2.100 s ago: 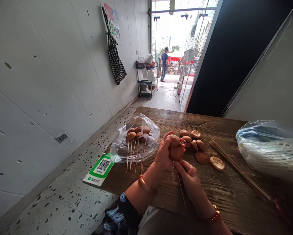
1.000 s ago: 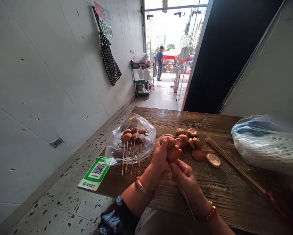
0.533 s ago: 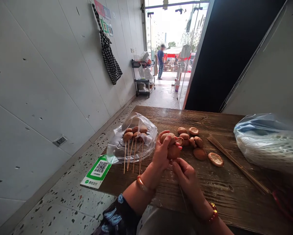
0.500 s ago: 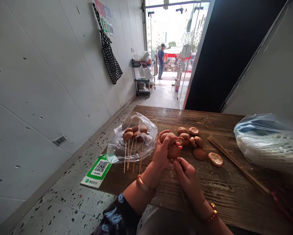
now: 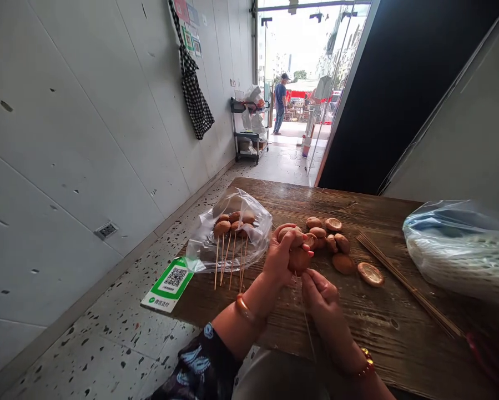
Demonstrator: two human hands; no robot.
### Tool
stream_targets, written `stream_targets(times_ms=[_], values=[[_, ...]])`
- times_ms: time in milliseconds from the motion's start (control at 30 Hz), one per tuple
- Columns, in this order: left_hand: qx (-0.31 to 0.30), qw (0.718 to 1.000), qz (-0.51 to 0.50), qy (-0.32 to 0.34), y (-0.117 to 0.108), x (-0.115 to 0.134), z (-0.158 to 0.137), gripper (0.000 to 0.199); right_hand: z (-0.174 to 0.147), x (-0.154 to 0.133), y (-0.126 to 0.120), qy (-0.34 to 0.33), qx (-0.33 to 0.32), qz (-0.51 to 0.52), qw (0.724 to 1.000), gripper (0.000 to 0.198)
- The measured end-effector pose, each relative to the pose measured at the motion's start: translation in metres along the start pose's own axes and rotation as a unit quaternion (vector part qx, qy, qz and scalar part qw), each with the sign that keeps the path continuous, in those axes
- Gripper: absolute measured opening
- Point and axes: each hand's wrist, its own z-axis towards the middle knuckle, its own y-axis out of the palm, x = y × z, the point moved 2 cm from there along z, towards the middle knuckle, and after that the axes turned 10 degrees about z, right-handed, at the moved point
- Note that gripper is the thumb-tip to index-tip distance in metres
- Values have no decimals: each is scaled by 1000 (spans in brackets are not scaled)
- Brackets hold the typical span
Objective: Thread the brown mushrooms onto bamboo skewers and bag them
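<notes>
Over the wooden table, my left hand [image 5: 277,261] is wrapped round brown mushrooms, with one round mushroom cap [image 5: 300,261] showing below its fingers. My right hand [image 5: 323,295] is just below that cap, thumb and fingers pinched on a thin bamboo skewer [image 5: 310,328] that slants down towards me. Where the skewer's tip lies is hidden at the cap. Loose mushrooms [image 5: 343,264] lie beyond and to the right of my hands, some gills up. To the left, skewered mushrooms [image 5: 222,228] rest on a clear plastic bag [image 5: 199,250], their sticks pointing towards me.
A bundle of bamboo skewers [image 5: 411,289] lies on the table [image 5: 369,333] at right. Beyond it sits a large plastic bag [image 5: 461,250] with white netting. A green QR-code card [image 5: 168,284] is at the left edge. A person [image 5: 280,103] stands outside the glass door.
The whole view has shifted slightly, so things appear a little further right. Both hands keep nearly the same pose and hold.
</notes>
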Motion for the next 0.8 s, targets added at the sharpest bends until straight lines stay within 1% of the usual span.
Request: stream_targets(times_ms=[167,367,533,600,667,767,800], values=[[1,1000,1,-4,0,0,0,45,0,5,-2,23,-16,40,999,36],[2,1000,9,-6,0,0,1,44,-2,7,-1,36,-30,76,996,33],[9,1000,4,0,-3,1,4,46,-2,-2,2,28,-19,52,998,35],[20,1000,-1,12,-6,4,6,46,-2,-5,2,36,-23,36,998,37],[31,999,-21,18,-10,7,9,43,-3,-6,1,53,-53,22,997,40],[27,998,-62,2,-14,9,13,42,-5,-4,2,69,-126,-7,990,37],[23,997,-70,-4,-16,8,14,42,-6,-3,3,73,-138,-11,988,36]])
